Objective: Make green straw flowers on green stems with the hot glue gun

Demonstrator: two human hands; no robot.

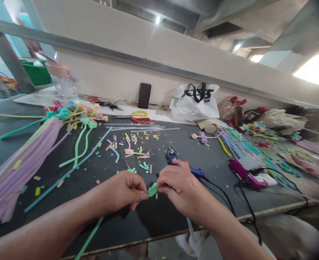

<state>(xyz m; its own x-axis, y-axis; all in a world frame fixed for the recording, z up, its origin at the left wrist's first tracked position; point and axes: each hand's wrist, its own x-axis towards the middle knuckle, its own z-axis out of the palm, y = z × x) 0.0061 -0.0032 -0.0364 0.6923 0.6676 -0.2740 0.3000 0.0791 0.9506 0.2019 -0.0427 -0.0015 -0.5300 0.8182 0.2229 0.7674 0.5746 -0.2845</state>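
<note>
Near the table's front edge, my left hand (125,191) pinches one end of a small fuzzy light-green piece (152,190). My right hand (178,184) has its fingertips closed on the other end, so the piece spans the gap between both hands. Below my left wrist, a green fuzzy stem (90,238) slants over the table edge; whether it joins the small piece is hidden. A pale translucent strip (190,228) shows beneath my right hand, its upper end covered. Just behind my right hand lies a blue glue gun (196,172) with a black cord.
Cut stem bits (135,153) litter the middle. Clear glue sticks (148,128), orange-handled scissors (141,120) and a dark phone (144,95) are farther back. Lilac stems (26,162) and a bottle (63,79) stand left; a white bag (194,104) and magenta device (247,175) sit right.
</note>
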